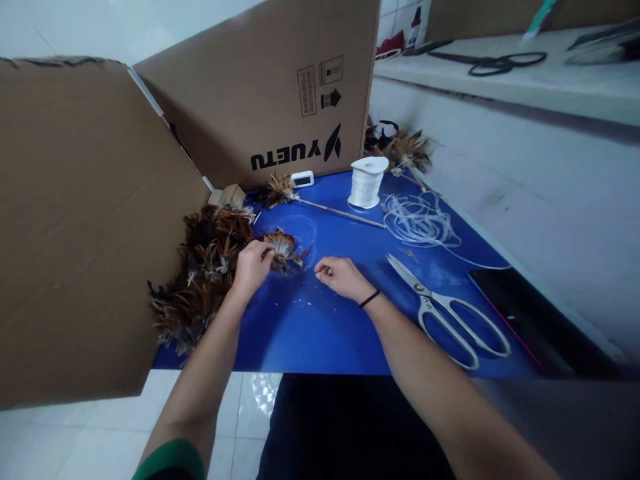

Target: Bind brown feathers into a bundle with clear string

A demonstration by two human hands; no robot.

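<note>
My left hand (254,265) is closed, its fingertips pinched at the left edge of a small feather bunch (284,250) with brown and grey plumes. To the right of that bunch, my right hand (343,277) is held over the blue tabletop (310,333) with curled fingers; whether anything thin is between them is too small to tell. A large pile of brown feathers (215,247) lies left of my left hand. Behind the hands, a thin stick (345,214) with feathers at its left end rests on the table.
Silver scissors (440,307) and a black phone (530,320) lie at the right. A white spool (367,183) stands behind, beside coiled clear strip (420,220). Cardboard panels (240,87) rise at the back and left. Dark scissors (493,63) rest on a ledge (570,83).
</note>
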